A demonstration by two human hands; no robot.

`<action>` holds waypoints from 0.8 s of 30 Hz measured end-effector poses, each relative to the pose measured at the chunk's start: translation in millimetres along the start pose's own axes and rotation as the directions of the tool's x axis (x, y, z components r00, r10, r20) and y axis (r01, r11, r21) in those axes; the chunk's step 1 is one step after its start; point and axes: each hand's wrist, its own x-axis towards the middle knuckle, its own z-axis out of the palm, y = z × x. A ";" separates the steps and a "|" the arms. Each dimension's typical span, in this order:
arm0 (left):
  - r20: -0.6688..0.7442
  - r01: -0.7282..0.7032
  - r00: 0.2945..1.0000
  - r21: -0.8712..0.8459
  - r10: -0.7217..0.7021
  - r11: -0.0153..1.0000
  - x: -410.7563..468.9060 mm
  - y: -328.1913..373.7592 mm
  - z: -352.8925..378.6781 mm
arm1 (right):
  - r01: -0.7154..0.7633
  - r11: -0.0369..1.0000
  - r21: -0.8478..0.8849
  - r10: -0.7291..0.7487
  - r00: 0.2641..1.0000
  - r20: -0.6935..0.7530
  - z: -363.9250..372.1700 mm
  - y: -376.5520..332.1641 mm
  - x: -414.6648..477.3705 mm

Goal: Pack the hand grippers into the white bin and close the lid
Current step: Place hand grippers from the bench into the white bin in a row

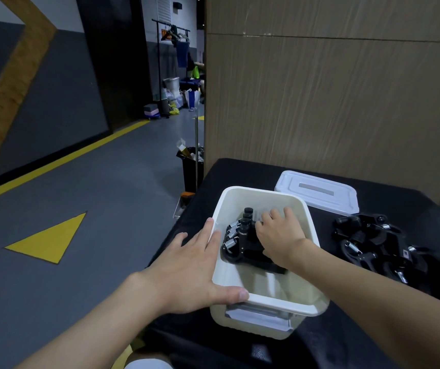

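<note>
Grippers (249, 250) in rounded white bin (266, 300)

The right hand (280, 237) hides part of the binned hand grippers (240, 245).

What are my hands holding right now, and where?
Left hand steadies the white plastic bin at its near-left corner; right hand covers black spring hand grippers inside, grip unclear.

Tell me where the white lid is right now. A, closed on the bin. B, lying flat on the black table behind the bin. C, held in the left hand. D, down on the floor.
B: the white lid lies flat on the black table just beyond the open white bin.
</note>
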 end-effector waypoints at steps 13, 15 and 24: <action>0.005 -0.002 1.000 0.009 0.002 1.000 0.0 0.5 -1.2 | 0.012 0.987 0.163 -0.013 1.000 0.002 -2.1 -0.1 6.4; 0.003 -0.002 1.000 0.005 0.002 1.000 -0.5 0.8 -0.9 | 0.013 0.988 0.152 -0.011 1.000 -0.011 -1.8 -1.9 6.0; 0.061 -0.002 0.998 -0.055 0.006 0.998 -9.2 6.1 -13.0 | 0.017 0.991 0.131 -0.017 1.000 0.005 -2.7 -0.4 1.0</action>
